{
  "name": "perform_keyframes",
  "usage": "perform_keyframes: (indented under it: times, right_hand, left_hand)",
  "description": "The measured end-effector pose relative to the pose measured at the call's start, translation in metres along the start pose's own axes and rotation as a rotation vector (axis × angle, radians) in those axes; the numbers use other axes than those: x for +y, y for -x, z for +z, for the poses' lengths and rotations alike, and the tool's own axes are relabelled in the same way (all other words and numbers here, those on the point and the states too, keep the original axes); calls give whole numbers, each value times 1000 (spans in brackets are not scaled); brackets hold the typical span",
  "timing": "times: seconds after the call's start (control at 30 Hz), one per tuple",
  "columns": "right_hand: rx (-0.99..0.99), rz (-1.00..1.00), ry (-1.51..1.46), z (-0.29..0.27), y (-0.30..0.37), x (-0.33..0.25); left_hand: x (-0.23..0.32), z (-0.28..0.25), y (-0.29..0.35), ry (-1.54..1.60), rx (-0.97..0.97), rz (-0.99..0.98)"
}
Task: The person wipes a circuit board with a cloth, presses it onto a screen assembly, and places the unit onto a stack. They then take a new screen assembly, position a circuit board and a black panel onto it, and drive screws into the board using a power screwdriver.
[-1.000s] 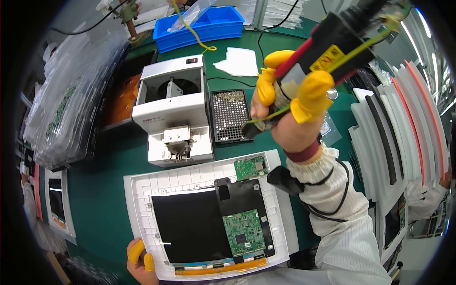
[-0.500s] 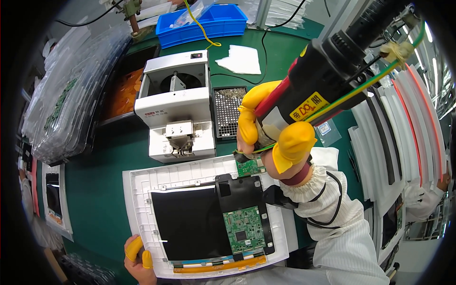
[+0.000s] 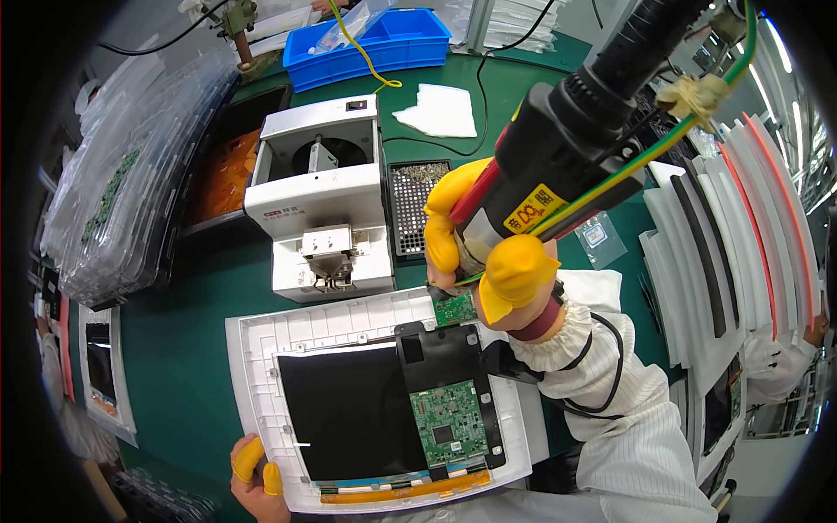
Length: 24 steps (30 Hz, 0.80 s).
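My right hand [image 3: 488, 253], with yellow finger cots and a white sleeve, grips a black electric screwdriver [image 3: 558, 166] hung from a cable. Its tip points down at a small green circuit board [image 3: 455, 307] at the upper right corner of a white panel back cover [image 3: 261, 349]. The cover lies flat and carries a black sheet [image 3: 349, 410], a black plate and a larger green circuit board [image 3: 449, 423]. My left hand [image 3: 253, 471], also in yellow finger cots, holds the cover's lower left edge.
A white screw feeder machine [image 3: 323, 209] stands behind the cover, with a black screw tray [image 3: 410, 205] beside it. A blue bin [image 3: 375, 44] and a white cloth [image 3: 440, 112] lie further back. Bagged parts [image 3: 113, 192] pile at the left; foam-separated panels [image 3: 750, 235] stack at the right.
My right hand has brought the screwdriver down and toward me, from above the screw tray to the small green board. The left hand stays on the cover's edge.
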State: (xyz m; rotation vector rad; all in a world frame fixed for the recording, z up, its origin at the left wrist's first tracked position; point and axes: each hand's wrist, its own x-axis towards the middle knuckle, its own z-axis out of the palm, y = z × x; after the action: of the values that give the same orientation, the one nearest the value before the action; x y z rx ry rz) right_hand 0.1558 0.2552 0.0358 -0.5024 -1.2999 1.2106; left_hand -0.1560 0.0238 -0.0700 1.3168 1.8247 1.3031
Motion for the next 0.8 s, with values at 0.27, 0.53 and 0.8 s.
perform_keyframes:
  times: [0.27, 0.53, 0.8]
  right_hand:
    - [19, 23, -46, -1, 2, 4]
    - [47, 48, -29, 1, 0, 3]
    - [44, 50, 30, -2, 0, 2]
  left_hand:
    - [3, 1, 0, -17, 3, -10]
    - [4, 1, -1, -34, -6, 11]
    - [2, 3, 1, -19, 15, 9]
